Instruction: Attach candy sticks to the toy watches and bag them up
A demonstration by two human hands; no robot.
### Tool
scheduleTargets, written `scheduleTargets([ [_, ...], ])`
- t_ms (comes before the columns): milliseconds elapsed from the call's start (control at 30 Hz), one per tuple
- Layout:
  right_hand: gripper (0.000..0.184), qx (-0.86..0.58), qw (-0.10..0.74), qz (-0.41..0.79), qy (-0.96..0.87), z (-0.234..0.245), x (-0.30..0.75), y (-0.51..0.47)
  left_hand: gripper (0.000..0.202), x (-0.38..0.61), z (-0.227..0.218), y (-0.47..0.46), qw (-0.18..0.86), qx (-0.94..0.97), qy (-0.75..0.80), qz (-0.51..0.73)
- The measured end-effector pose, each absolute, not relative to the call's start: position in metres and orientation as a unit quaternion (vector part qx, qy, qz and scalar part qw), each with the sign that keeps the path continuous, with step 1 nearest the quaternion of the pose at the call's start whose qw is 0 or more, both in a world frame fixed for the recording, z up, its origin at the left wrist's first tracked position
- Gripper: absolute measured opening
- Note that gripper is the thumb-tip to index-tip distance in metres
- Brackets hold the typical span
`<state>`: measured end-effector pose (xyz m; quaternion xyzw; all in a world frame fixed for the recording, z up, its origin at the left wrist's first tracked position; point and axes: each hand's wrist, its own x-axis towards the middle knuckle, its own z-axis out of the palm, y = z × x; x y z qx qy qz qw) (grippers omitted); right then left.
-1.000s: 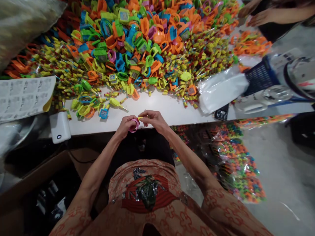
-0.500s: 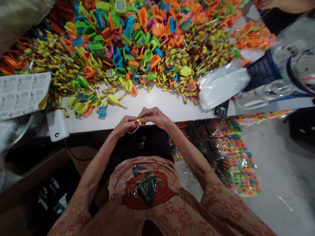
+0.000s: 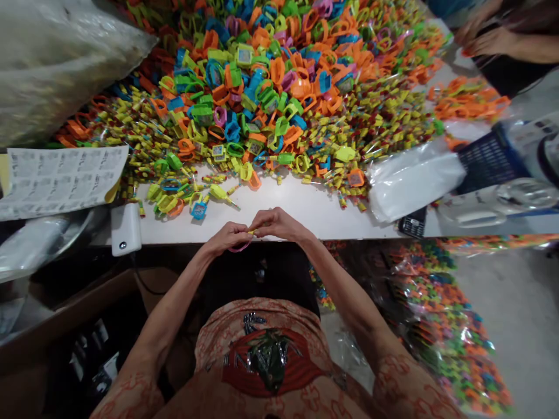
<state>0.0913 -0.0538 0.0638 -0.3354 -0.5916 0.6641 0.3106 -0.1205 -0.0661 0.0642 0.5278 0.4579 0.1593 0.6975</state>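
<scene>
At the table's front edge my two hands meet, fingertips together. My left hand (image 3: pixel 230 237) is closed on a pink toy watch (image 3: pixel 240 248), whose curved band shows below the fingers. My right hand (image 3: pixel 274 223) pinches a small yellow piece (image 3: pixel 252 232) right against the watch; the fingers hide most of it. Just beyond the hands lie a blue toy watch (image 3: pixel 198 210) and a yellow-green one with a clear tube (image 3: pixel 224 195). Behind them spreads a big heap of toy watches (image 3: pixel 262 87) in orange, green, blue and pink, with many small yellow tubes (image 3: pixel 384 116) among them.
A white power bank (image 3: pixel 126 229) with a cable and a printed sticker sheet (image 3: pixel 65 174) lie left. Clear plastic bags (image 3: pixel 414 180), a black keypad phone (image 3: pixel 413 222) and a blue basket (image 3: pixel 493 157) are right. Bagged toys (image 3: pixel 454 326) lie on the floor. Another person's hands (image 3: pixel 489 41) work top right.
The view has shifted, so the table things sit lower and further right. My hands stay together on the pink watch, and less of it shows. More of the other person's hands is visible.
</scene>
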Motion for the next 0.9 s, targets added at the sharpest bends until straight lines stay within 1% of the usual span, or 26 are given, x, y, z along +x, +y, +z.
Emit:
scheduleTargets([
  [167, 0.023, -0.332, 0.294, 0.667, -0.599, 0.048, 0.049, -0.017, 0.040, -0.162, 0.073, -0.051, 0.557, 0.632, 0.512, 0.170],
  [233, 0.027, -0.386, 0.295, 0.629, -0.607, 0.045, 0.036, 0.004, 0.036, -0.184, 0.080, -0.039, 0.440, 0.689, 0.552, 0.167],
  [300, 0.030, -0.484, 0.291, 0.520, -0.641, 0.044, 0.026, 0.025, 0.031, -0.204, 0.085, -0.024, 0.261, 0.723, 0.617, 0.168],
  [333, 0.033, -0.526, 0.271, 0.448, -0.670, 0.045, 0.022, 0.034, 0.027, -0.211, 0.086, -0.014, 0.167, 0.724, 0.647, 0.171],
  [367, 0.037, -0.553, 0.236, 0.378, -0.704, 0.046, 0.019, 0.040, 0.022, -0.215, 0.087, -0.004, 0.086, 0.718, 0.669, 0.173],
  [400, 0.039, -0.566, 0.190, 0.316, -0.738, 0.047, 0.016, 0.045, 0.020, -0.215, 0.087, 0.006, 0.028, 0.711, 0.681, 0.172],
  [433, 0.040, -0.565, 0.138, 0.270, -0.768, 0.048, 0.013, 0.047, 0.022, -0.210, 0.085, 0.018, -0.004, 0.710, 0.683, 0.170],
  [500, 0.039, -0.558, 0.047, 0.212, -0.801, 0.049, 0.009, 0.046, 0.029, -0.187, 0.080, 0.039, 0.001, 0.728, 0.667, 0.158],
  [533, 0.040, -0.562, 0.018, 0.192, -0.804, 0.048, 0.009, 0.042, 0.030, -0.171, 0.077, 0.049, 0.027, 0.743, 0.653, 0.149],
  [600, 0.040, -0.583, -0.005, 0.163, -0.796, 0.044, 0.015, 0.033, 0.029, -0.135, 0.068, 0.066, 0.089, 0.765, 0.625, 0.127],
  [667, 0.038, -0.615, -0.005, 0.149, -0.774, 0.040, 0.028, 0.024, 0.027, -0.102, 0.058, 0.078, 0.120, 0.771, 0.617, 0.108],
  [767, 0.034, -0.654, 0.003, 0.141, -0.743, 0.035, 0.056, 0.014, 0.028, -0.074, 0.046, 0.088, 0.134, 0.755, 0.633, 0.102],
  [900, 0.026, -0.683, 0.042, 0.149, -0.714, 0.028, 0.086, 0.009, 0.016, -0.070, 0.037, 0.088, 0.161, 0.721, 0.664, 0.111],
])
